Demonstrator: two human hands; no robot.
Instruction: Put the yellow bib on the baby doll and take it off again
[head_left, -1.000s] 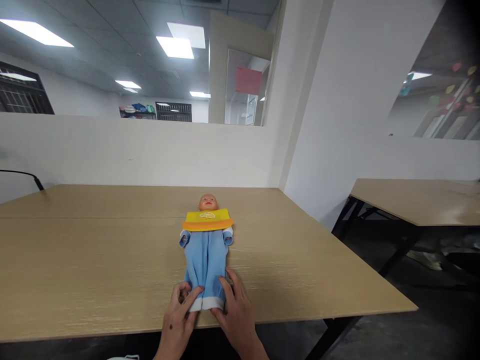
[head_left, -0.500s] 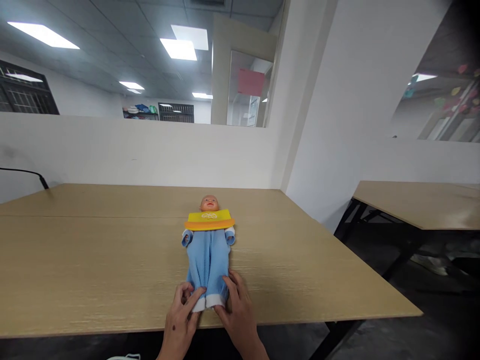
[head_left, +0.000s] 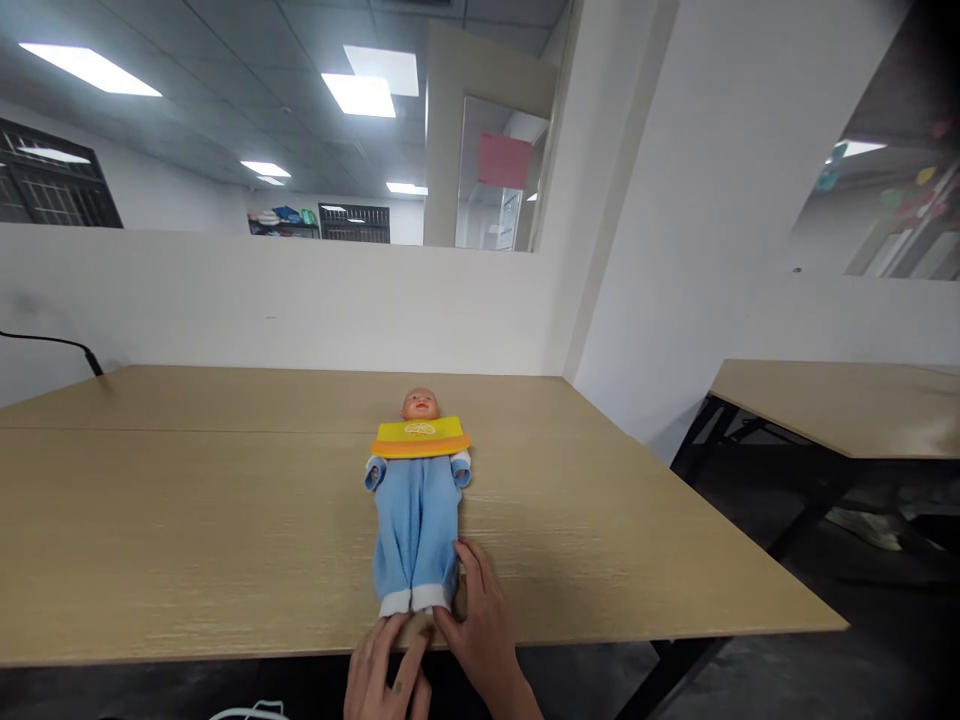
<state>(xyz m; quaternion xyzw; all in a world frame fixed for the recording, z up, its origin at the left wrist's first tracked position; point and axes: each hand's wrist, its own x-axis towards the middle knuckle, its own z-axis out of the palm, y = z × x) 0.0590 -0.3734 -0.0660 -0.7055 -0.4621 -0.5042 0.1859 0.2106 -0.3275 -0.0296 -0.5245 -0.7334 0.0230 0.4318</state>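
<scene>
A baby doll (head_left: 417,525) lies on its back on the table, its head toward the wall. It wears a light blue outfit with white cuffs and a yellow bib (head_left: 420,431) with an orange lower edge across its chest. My left hand (head_left: 384,672) is at the table's front edge, just below the left trouser cuff. Its fingers reach toward the cuff and its thumb is apart from them. My right hand (head_left: 484,625) lies beside the other trouser leg, fingers spread along it and the thumb near the white cuff.
The wooden table (head_left: 225,520) runs to a white wall (head_left: 337,310) with a window above it. A black cable (head_left: 91,361) rises at the left. Another table (head_left: 825,400) stands to the right. A pale object (head_left: 251,712) shows below the front edge.
My left hand has left the trouser leg and moved down and slightly right to the table edge. My right hand has barely moved. The doll lies much as before.
</scene>
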